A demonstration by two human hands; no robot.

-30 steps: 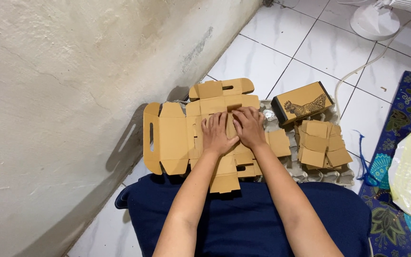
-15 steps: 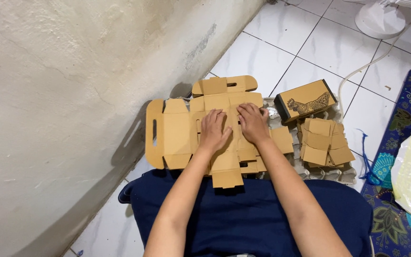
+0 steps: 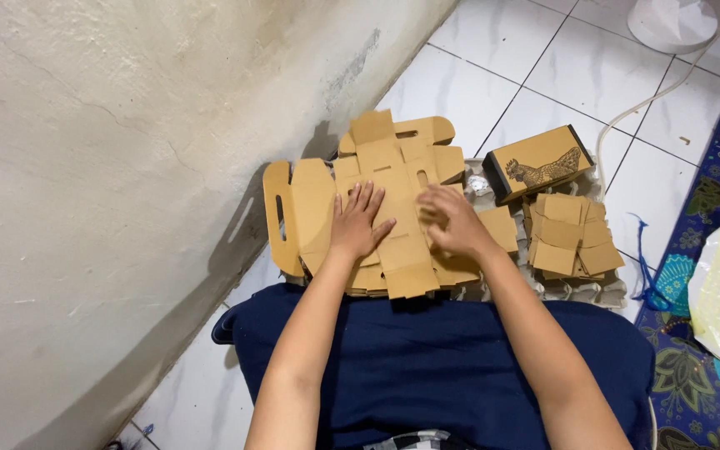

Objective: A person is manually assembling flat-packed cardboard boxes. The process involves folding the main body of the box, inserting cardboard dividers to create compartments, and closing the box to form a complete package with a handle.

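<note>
A flat, die-cut brown cardboard box blank lies on top of a stack of the same blanks, just beyond my knees. My left hand presses flat on the blank's left half, fingers spread. My right hand rests on its right half, fingers curled over a flap; it looks blurred. A tall blank with a slot handle sticks out at the stack's left side.
A folded brown box with a rooster print stands to the right, with a smaller pile of folded cardboard pieces on a grey egg tray. A rough wall is at left. Patterned cloth, white cable.
My hands have spread apart on the top blank, the left to its left half and the right to its right. The view has tilted slightly.
</note>
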